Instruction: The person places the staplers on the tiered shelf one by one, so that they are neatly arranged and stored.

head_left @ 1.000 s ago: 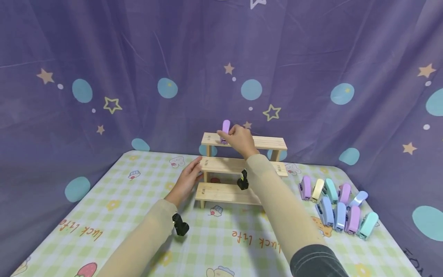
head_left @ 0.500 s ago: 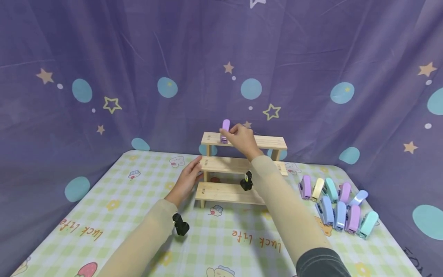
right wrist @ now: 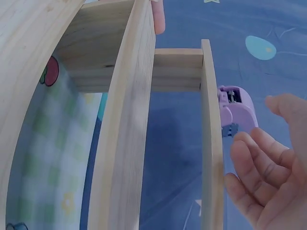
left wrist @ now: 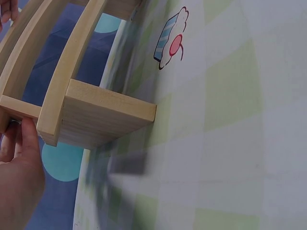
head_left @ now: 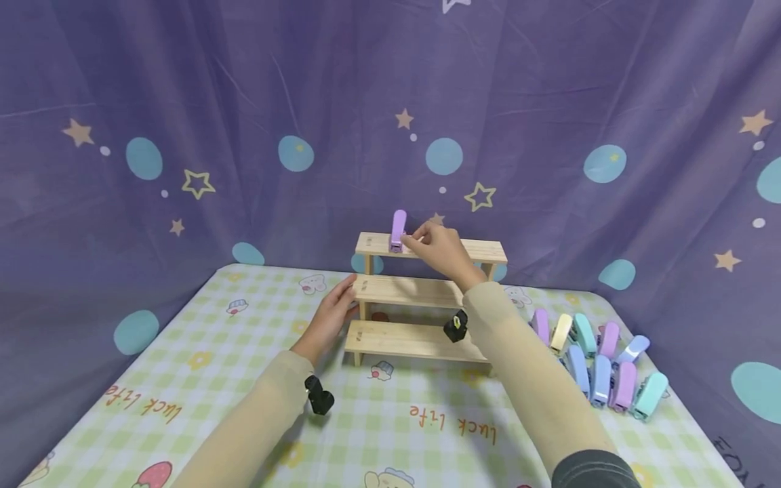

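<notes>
A purple stapler [head_left: 398,230] sits on the top tier of a three-tier wooden shelf [head_left: 421,340], near its left end. Just right of it is my right hand [head_left: 443,251], fingertips close by the stapler. In the right wrist view the fingers [right wrist: 254,158] are loosely bent and hold nothing, with the stapler [right wrist: 242,108] beyond them. My left hand [head_left: 329,315] grips the left end of the shelf at the middle tier. The left wrist view shows its fingers [left wrist: 29,136] against a wooden crosspiece; part of that hand is cut off there.
Several pastel staplers in purple, yellow, teal and blue [head_left: 601,379] lie grouped on the right of the table. A checked cloth [head_left: 244,379] covers the table. Behind the shelf hangs a purple curtain [head_left: 366,81] with stars and dots.
My right hand has let go of the purple stapler and drawn back a little to the right. The stapler stays on the top tier. My left hand has not moved.
</notes>
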The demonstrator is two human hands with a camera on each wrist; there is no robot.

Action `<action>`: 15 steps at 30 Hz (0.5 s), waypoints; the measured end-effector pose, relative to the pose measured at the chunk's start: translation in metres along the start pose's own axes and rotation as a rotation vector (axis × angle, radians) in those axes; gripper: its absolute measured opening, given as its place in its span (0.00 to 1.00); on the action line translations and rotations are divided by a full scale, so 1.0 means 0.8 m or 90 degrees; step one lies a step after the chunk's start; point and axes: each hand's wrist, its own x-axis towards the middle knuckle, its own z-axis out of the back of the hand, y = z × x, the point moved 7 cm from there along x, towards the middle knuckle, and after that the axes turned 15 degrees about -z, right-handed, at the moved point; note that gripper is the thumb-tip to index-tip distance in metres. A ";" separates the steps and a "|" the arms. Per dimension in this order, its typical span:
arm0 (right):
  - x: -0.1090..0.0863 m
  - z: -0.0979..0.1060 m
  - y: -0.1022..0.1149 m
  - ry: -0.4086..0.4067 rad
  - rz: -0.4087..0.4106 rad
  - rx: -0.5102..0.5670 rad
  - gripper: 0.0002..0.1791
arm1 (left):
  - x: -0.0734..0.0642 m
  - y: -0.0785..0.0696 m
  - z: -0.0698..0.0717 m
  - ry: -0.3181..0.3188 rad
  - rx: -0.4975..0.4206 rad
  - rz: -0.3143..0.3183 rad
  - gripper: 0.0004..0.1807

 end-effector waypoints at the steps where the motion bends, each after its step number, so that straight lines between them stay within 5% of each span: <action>1: -0.003 0.003 -0.002 0.000 0.002 -0.005 0.22 | 0.000 0.000 0.000 -0.001 0.002 0.001 0.28; 15: -0.038 0.040 -0.068 0.014 -0.028 -0.051 0.19 | -0.001 0.002 0.000 -0.006 -0.002 0.000 0.29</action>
